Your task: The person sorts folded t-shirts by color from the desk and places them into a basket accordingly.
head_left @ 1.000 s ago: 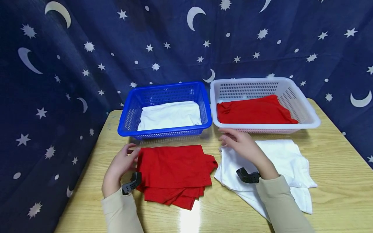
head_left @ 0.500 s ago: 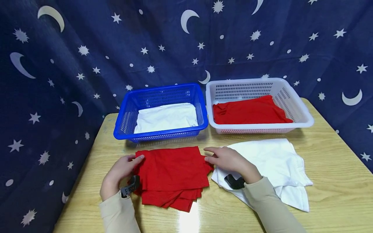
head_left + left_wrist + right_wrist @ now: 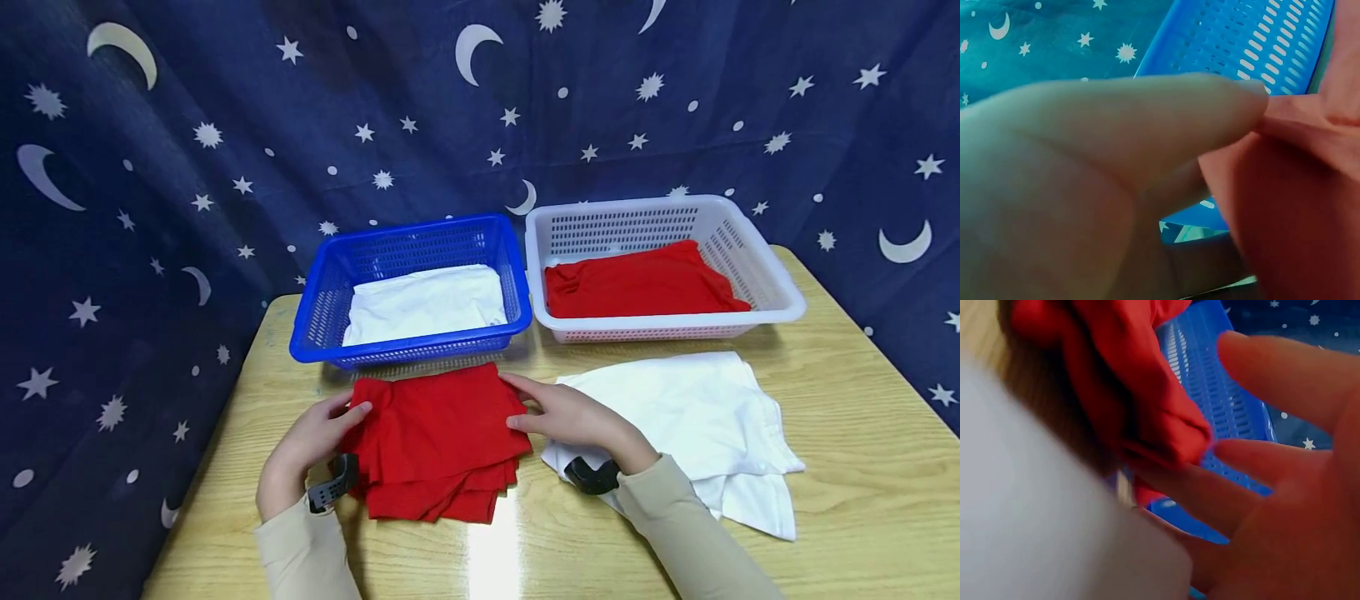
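A stack of folded red garments lies on the table in front of the blue basket in the head view. At its left edge my left hand pinches the top garment, thumb above and fingers beneath; the left wrist view shows the thumb on the raised red fabric. My right hand reaches the stack's right edge. In the right wrist view its thumb stands apart, while extended fingers touch the bunched red fabric. A folded white garment stack lies beneath and beyond the right forearm.
The blue basket holds a folded white garment. Beside it, to the right, a white basket contains a folded red garment. Behind them hangs a dark blue curtain with moons and stars.
My left hand has taken hold of the red stack's left edge. The right hand has moved left from over the white garments to the red stack, whose right side is now drawn in and raised.
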`<state>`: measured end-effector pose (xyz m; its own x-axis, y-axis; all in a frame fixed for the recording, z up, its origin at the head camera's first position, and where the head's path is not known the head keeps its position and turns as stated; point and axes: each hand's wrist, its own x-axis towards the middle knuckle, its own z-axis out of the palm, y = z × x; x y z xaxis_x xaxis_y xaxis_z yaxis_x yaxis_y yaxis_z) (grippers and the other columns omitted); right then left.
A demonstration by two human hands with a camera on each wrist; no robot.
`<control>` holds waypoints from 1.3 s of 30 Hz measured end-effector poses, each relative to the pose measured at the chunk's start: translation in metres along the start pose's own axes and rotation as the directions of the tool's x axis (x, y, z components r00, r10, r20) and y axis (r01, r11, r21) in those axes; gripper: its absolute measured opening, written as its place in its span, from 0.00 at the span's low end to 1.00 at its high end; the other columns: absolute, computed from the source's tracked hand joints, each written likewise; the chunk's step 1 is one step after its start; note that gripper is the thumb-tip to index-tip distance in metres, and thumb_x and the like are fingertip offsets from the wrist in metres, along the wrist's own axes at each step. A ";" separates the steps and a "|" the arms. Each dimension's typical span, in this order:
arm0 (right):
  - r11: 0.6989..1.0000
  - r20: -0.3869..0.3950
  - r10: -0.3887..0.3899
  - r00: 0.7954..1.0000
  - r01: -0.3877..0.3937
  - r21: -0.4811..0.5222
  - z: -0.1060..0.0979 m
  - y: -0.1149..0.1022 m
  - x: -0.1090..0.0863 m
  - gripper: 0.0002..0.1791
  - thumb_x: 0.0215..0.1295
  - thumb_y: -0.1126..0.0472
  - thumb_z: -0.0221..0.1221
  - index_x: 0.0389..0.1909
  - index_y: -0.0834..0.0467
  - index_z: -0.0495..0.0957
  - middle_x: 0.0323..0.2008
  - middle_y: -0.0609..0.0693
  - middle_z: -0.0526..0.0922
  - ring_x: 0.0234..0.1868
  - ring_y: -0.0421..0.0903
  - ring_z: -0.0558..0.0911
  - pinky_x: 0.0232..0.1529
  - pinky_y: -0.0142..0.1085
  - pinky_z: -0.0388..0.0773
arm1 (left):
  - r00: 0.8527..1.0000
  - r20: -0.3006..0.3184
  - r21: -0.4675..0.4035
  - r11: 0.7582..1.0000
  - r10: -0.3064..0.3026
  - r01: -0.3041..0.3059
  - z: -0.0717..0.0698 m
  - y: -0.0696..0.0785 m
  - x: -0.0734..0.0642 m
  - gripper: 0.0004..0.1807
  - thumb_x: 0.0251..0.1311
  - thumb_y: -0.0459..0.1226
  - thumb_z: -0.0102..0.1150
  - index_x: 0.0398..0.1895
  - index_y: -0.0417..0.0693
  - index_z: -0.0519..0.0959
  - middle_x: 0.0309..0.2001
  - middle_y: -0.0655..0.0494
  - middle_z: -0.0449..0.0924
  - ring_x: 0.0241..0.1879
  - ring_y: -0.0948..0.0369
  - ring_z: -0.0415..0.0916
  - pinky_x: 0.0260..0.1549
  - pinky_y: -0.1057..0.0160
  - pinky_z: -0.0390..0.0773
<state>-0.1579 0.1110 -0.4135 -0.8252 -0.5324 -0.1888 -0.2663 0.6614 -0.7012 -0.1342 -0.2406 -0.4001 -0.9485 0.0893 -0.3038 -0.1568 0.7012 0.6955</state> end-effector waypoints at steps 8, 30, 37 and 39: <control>0.827 0.042 -0.085 0.995 0.047 0.560 0.009 0.007 0.011 0.35 0.59 0.50 0.57 0.66 0.39 0.53 0.62 0.46 0.60 0.56 0.47 0.69 0.55 0.42 0.66 | 1.000 0.019 -0.018 1.000 -0.017 0.018 -0.001 0.003 0.001 0.38 0.56 0.60 0.45 0.67 0.53 0.54 0.62 0.38 0.59 0.58 0.45 0.60 0.53 0.46 0.62; 0.366 0.072 -0.016 0.997 -0.062 0.928 0.035 0.012 0.027 0.31 0.62 0.58 0.54 0.65 0.48 0.57 0.61 0.54 0.59 0.54 0.52 0.71 0.50 0.44 0.71 | 0.985 -0.092 0.060 0.986 -0.149 0.155 0.004 0.001 0.009 0.29 0.63 0.56 0.37 0.38 0.38 0.74 0.27 0.51 0.70 0.31 0.57 0.67 0.29 0.62 0.65; 0.351 0.050 -0.022 0.999 -0.039 0.936 0.040 0.006 0.027 0.29 0.60 0.55 0.56 0.62 0.49 0.62 0.60 0.53 0.60 0.54 0.51 0.71 0.52 0.42 0.69 | 0.994 -0.031 -0.035 0.994 -0.104 0.103 0.007 0.002 0.009 0.39 0.57 0.63 0.38 0.59 0.41 0.65 0.49 0.44 0.71 0.47 0.52 0.68 0.50 0.50 0.65; 0.344 0.045 -0.038 0.998 -0.030 0.938 0.042 0.005 0.026 0.29 0.59 0.55 0.57 0.63 0.49 0.62 0.60 0.53 0.59 0.55 0.51 0.70 0.52 0.42 0.69 | 0.996 -0.001 -0.045 0.995 -0.091 0.091 0.009 0.003 0.009 0.37 0.57 0.61 0.43 0.59 0.43 0.66 0.47 0.46 0.73 0.44 0.54 0.70 0.48 0.52 0.68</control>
<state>-0.1604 0.0784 -0.4507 -0.7910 -0.5805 -0.1933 0.4005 -0.2524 -0.8809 -0.1407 -0.2316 -0.4067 -0.9306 0.0244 -0.3652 -0.2546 0.6738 0.6936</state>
